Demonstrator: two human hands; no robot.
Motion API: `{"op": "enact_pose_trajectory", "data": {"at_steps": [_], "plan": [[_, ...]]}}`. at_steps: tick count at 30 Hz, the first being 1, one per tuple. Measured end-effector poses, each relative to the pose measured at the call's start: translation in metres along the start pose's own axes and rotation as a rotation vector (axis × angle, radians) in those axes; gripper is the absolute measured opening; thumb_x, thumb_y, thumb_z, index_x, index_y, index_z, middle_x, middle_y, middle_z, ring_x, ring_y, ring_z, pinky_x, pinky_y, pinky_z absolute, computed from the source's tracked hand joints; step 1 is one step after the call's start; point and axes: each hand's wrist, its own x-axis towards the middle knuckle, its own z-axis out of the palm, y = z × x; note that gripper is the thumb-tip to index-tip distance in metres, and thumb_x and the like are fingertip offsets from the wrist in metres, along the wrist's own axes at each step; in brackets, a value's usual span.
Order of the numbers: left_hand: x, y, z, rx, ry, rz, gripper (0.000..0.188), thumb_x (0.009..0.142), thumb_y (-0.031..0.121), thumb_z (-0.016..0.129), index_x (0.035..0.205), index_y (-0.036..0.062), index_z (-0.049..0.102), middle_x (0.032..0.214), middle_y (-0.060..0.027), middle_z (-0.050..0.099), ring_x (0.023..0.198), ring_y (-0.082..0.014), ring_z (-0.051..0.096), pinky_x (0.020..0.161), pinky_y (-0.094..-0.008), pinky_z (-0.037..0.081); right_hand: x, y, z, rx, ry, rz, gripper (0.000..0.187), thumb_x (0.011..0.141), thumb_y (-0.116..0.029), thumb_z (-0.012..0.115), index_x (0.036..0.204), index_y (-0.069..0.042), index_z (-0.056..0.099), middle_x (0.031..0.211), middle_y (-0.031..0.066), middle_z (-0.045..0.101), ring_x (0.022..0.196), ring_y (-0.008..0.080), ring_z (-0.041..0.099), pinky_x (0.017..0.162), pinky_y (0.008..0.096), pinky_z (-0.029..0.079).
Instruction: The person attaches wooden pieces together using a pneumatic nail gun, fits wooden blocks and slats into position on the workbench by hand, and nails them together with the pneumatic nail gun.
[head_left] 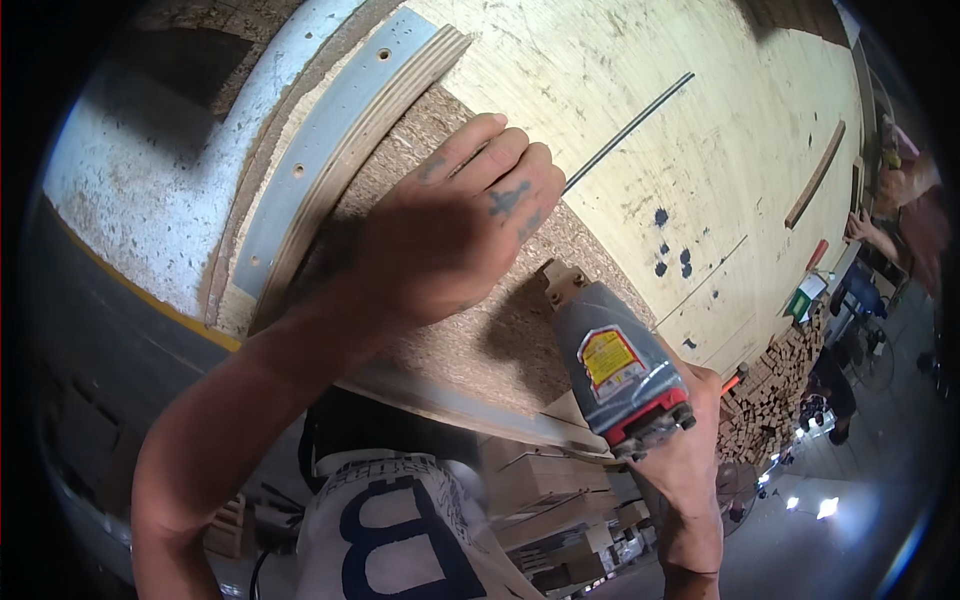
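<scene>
The right hand's fingers are mostly hidden behind the gun (610,350), but the right hand (693,440) looks wrapped round its handle, grasping it. The left hand (455,220) is over the board (470,350), back up, fingers bent; their undersides are out of sight, so I cannot tell whether they press, grip a small piece or rest there.

The gun's nose (566,284) points over the board toward the left hand, apart from it. Whether the nose touches the board I cannot tell.

The board lies on the table (590,60), with 2 curved grey strips at its rim: the left strip (325,130), with 3 holes showing, along the board's left side, and the near strip (450,405) along its near side. Beyond the board's far right edge a thin dark rod (630,130) runs away from the left knuckles; contact there is unclear. Right of the board come dark spots (685,262), then a stick (815,175); well apart, a co-worker's hand (875,235) and, nearer, piled blocks (775,395).

I judge the step to be positioning the gun for fastening at the board. The next move would call for a steady board, a squarely seated nose and left fingers clear of its line.
</scene>
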Motion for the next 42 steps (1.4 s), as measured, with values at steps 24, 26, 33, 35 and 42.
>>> {"op": "enact_pose_trajectory", "data": {"at_steps": [24,26,33,35,42], "plan": [[-0.002,0.009,-0.007,0.208,0.008,0.069,0.033,0.092,0.010,0.056,0.123,0.0014,0.058,0.123,-0.0148,0.057,0.125,-0.0296,0.050,0.117,-0.0494,0.030,-0.045,0.039,0.047,0.139,0.114,0.136,0.037,0.069,-0.006,0.075,0.105,-0.003,0.064,0.076,0.0190,0.065,0.067,0.0374,0.064,0.065,0.0352,0.051],[-0.006,0.009,-0.006,0.215,-0.045,0.038,0.033,0.094,0.012,0.055,0.126,0.0031,0.056,0.124,-0.0138,0.055,0.127,-0.0291,0.049,0.118,-0.0489,0.028,-0.045,0.039,0.049,0.134,0.113,0.162,0.034,0.070,-0.007,0.075,0.102,-0.002,0.064,0.075,0.0199,0.065,0.067,0.0394,0.063,0.064,0.0351,0.050],[-0.009,0.002,0.000,0.272,0.020,0.108,0.032,0.098,0.019,0.052,0.128,0.0062,0.054,0.122,-0.0120,0.054,0.124,-0.0288,0.049,0.119,-0.0470,0.026,-0.044,0.034,0.043,0.241,0.094,0.158,0.033,0.071,-0.007,0.074,0.101,0.000,0.063,0.074,0.0207,0.063,0.070,0.0430,0.060,0.068,0.0384,0.051],[-0.007,0.001,0.004,0.274,0.019,0.107,0.032,0.098,0.020,0.052,0.127,0.0065,0.055,0.121,-0.0120,0.054,0.122,-0.0286,0.049,0.119,-0.0468,0.026,-0.042,0.034,0.043,0.171,0.073,0.136,0.049,0.062,-0.001,0.076,0.110,0.001,0.063,0.076,0.0220,0.066,0.073,0.0419,0.066,0.068,0.0396,0.051],[-0.007,0.002,0.007,0.345,0.044,0.093,0.030,0.098,0.020,0.052,0.125,0.0074,0.058,0.121,-0.0113,0.055,0.121,-0.0277,0.051,0.118,-0.0458,0.028,-0.044,0.046,0.040,0.238,0.028,0.182,0.036,0.068,-0.009,0.075,0.101,-0.001,0.064,0.084,0.0201,0.065,0.077,0.0403,0.059,0.072,0.0397,0.051]]}}
